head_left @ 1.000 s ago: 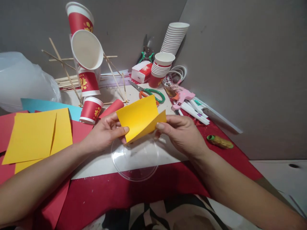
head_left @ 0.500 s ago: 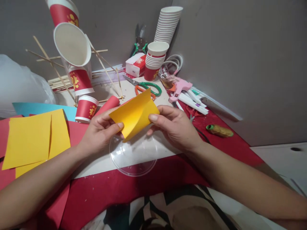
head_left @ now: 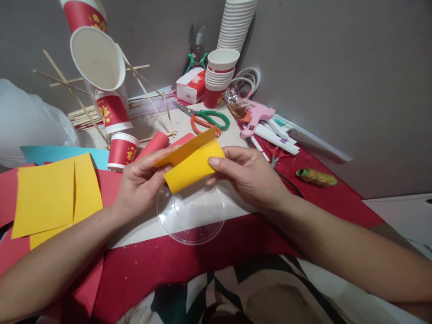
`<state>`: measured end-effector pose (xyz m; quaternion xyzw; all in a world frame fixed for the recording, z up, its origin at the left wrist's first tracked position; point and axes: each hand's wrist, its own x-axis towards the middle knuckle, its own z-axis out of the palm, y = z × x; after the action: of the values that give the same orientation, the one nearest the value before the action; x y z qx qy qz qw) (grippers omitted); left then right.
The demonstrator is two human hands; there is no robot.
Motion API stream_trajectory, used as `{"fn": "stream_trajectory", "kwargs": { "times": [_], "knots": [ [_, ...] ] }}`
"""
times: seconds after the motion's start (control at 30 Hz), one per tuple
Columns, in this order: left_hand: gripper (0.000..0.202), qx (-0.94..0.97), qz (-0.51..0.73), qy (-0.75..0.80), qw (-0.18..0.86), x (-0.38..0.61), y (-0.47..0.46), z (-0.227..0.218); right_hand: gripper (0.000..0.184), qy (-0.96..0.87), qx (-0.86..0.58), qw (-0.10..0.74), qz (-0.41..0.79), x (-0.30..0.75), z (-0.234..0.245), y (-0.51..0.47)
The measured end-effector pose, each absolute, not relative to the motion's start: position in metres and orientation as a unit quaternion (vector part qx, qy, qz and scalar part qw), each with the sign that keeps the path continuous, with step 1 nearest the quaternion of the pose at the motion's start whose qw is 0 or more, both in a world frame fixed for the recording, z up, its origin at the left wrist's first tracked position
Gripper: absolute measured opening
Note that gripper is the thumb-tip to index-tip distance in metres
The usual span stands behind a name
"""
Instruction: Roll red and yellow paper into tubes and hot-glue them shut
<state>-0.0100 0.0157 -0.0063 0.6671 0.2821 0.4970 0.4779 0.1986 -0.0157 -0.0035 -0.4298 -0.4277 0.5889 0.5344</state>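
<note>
Both hands hold a small yellow paper sheet (head_left: pixel 191 166) above the table, curled into a loose roll. My left hand (head_left: pixel 141 182) pinches its left end, thumb on top. At the right end my right hand (head_left: pixel 248 175) grips it, with the thumb pressing the curled edge. Directly beneath the paper lies a clear plastic round lid (head_left: pixel 191 216) on a white board (head_left: pixel 145 225). A rolled red paper tube (head_left: pixel 153 145) lies just behind my left hand.
Yellow sheets (head_left: pixel 50 195) lie on red paper at the left. Red paper cups (head_left: pixel 122 150) and a cup-and-skewer structure (head_left: pixel 97 63) stand behind. Scissors (head_left: pixel 204 120), a cup stack (head_left: pixel 219 74), a pink glue gun (head_left: pixel 256 118), glue sticks (head_left: pixel 275 139) and a thread spool (head_left: pixel 315 177) sit at the right by the wall.
The yellow sheet, folded open a second ago, has been curled tighter into a roll between both hands. The hands moved slightly closer together, and the view shifted a little.
</note>
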Motion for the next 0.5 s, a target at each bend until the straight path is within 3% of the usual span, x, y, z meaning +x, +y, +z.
{"fn": "stream_trajectory", "kwargs": {
  "times": [0.3, 0.5],
  "knots": [
    [0.056, 0.821, 0.427, 0.222, 0.309, -0.019, 0.017, -0.004, 0.023, -0.382, -0.448, 0.505, 0.630, 0.199, -0.004, -0.016],
    [0.055, 0.855, 0.410, 0.208, 0.242, -0.023, 0.017, -0.008, 0.019, -0.363, -0.421, 0.504, 0.661, 0.198, -0.009, -0.016]
  ]
}}
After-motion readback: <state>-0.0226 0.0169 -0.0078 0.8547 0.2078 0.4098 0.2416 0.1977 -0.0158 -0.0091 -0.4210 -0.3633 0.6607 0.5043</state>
